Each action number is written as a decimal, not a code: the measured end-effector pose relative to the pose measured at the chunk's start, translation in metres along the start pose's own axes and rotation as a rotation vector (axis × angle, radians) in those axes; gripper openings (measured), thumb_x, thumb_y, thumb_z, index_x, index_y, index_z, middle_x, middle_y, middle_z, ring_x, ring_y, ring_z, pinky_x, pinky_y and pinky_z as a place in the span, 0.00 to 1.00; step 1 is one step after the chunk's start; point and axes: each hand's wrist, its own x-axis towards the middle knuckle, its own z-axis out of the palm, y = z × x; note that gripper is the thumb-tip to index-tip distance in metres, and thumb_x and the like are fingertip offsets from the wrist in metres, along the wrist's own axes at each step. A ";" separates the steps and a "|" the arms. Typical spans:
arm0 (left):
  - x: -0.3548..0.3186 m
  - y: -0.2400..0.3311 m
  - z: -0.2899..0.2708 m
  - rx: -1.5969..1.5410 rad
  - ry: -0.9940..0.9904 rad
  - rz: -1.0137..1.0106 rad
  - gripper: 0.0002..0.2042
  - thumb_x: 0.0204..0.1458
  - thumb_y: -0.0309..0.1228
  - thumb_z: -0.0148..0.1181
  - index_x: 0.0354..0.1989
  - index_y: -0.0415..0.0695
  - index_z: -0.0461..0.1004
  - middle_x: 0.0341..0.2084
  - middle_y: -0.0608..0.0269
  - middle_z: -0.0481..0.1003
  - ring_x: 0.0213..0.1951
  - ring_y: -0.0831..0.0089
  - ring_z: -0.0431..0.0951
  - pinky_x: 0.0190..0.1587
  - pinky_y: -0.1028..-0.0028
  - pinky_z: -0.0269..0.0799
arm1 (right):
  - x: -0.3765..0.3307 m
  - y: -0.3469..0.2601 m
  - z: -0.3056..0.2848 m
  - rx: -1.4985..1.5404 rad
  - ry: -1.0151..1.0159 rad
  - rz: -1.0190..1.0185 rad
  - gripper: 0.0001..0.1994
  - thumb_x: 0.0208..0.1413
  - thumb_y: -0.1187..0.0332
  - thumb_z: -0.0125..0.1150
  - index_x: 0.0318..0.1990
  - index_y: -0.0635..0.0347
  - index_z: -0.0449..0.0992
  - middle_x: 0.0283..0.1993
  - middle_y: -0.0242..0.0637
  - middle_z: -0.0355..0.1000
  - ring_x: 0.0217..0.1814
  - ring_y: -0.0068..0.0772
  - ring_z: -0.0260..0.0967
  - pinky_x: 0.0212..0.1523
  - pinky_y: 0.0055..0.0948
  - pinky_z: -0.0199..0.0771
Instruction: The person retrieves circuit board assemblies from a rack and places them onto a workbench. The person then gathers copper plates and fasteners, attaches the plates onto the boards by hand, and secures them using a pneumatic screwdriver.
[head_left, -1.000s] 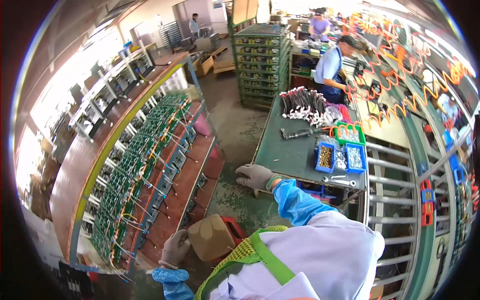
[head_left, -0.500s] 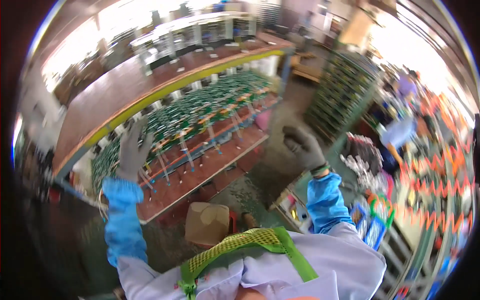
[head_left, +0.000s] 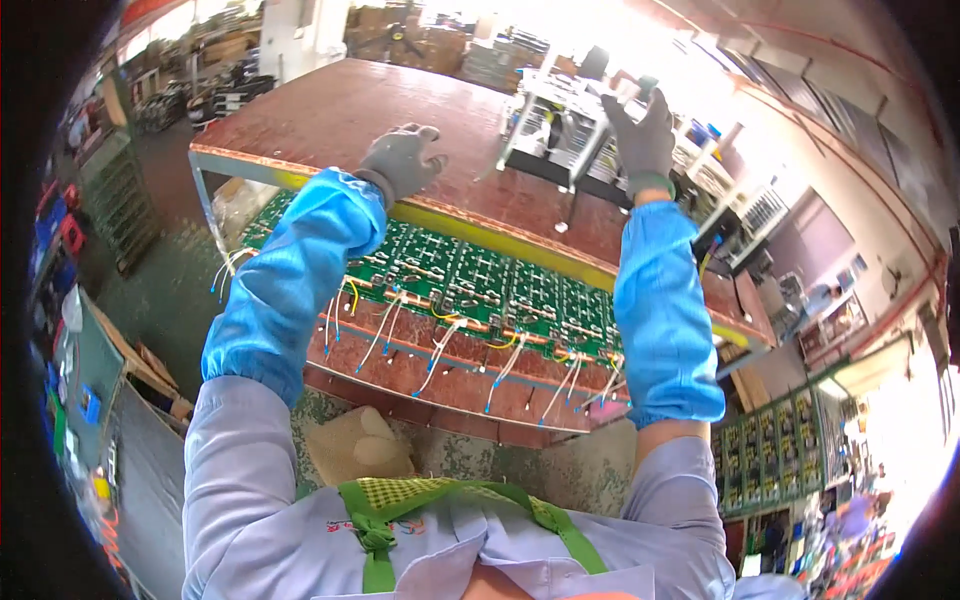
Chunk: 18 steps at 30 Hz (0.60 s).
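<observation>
the left hand (head_left: 403,163) is empty, fingers loosely curled; the right (head_left: 645,145), also empty, has fingers spread near the white frames (head_left: 590,152) on the brown surface (head_left: 350,110). a careless sweep could topple them.

Could read no words, numbers or signs. On chest of my shirt (head_left: 465,540), 2 small marks flanked green strap knot (head_left: 375,536): 1 red mark (head_left: 340,526), 1 multicoloured mark (head_left: 408,527), both too small for me to make out. Pale patterning on green circuit boards (head_left: 480,275) too fine to tell as lettering.
</observation>
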 end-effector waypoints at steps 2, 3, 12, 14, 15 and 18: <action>0.001 0.010 -0.005 -0.005 -0.001 -0.010 0.21 0.49 0.44 0.56 0.47 0.43 0.71 0.44 0.48 0.73 0.47 0.51 0.72 0.50 0.58 0.68 | 0.028 0.026 0.036 0.118 0.006 0.147 0.45 0.41 0.42 0.63 0.60 0.66 0.57 0.54 0.60 0.65 0.57 0.59 0.62 0.58 0.44 0.61; 0.002 0.013 -0.002 0.010 0.004 -0.015 0.21 0.49 0.44 0.56 0.47 0.43 0.71 0.44 0.48 0.73 0.47 0.51 0.72 0.50 0.58 0.68 | 0.037 0.037 0.056 0.098 0.146 0.140 0.38 0.41 0.44 0.65 0.52 0.68 0.65 0.44 0.54 0.72 0.46 0.52 0.71 0.48 0.42 0.69; 0.002 0.014 -0.008 -0.098 -0.074 -0.035 0.19 0.50 0.43 0.55 0.45 0.43 0.73 0.43 0.51 0.73 0.47 0.53 0.72 0.49 0.59 0.68 | 0.047 0.041 0.078 0.787 -0.003 0.386 0.18 0.53 0.53 0.62 0.27 0.60 0.70 0.18 0.28 0.64 0.17 0.19 0.61 0.19 0.20 0.58; -0.001 0.011 -0.010 -0.102 -0.086 -0.040 0.19 0.50 0.43 0.55 0.45 0.43 0.73 0.43 0.51 0.73 0.47 0.53 0.72 0.49 0.59 0.69 | 0.046 0.024 0.073 0.802 -0.074 0.402 0.20 0.54 0.49 0.60 0.24 0.57 0.68 0.16 0.26 0.60 0.15 0.20 0.58 0.16 0.22 0.56; 0.001 0.013 -0.011 -0.108 -0.101 -0.036 0.19 0.50 0.43 0.55 0.44 0.43 0.73 0.43 0.51 0.73 0.47 0.53 0.72 0.49 0.60 0.69 | 0.049 0.028 0.071 0.798 -0.068 0.390 0.20 0.54 0.49 0.60 0.24 0.57 0.68 0.16 0.26 0.60 0.15 0.20 0.58 0.16 0.22 0.56; 0.000 0.014 -0.008 -0.133 -0.080 -0.022 0.18 0.51 0.43 0.55 0.44 0.43 0.73 0.42 0.51 0.74 0.46 0.53 0.73 0.49 0.60 0.69 | 0.051 0.036 0.070 0.891 -0.113 0.408 0.22 0.55 0.46 0.55 0.20 0.52 0.63 0.14 0.25 0.56 0.14 0.19 0.54 0.15 0.22 0.54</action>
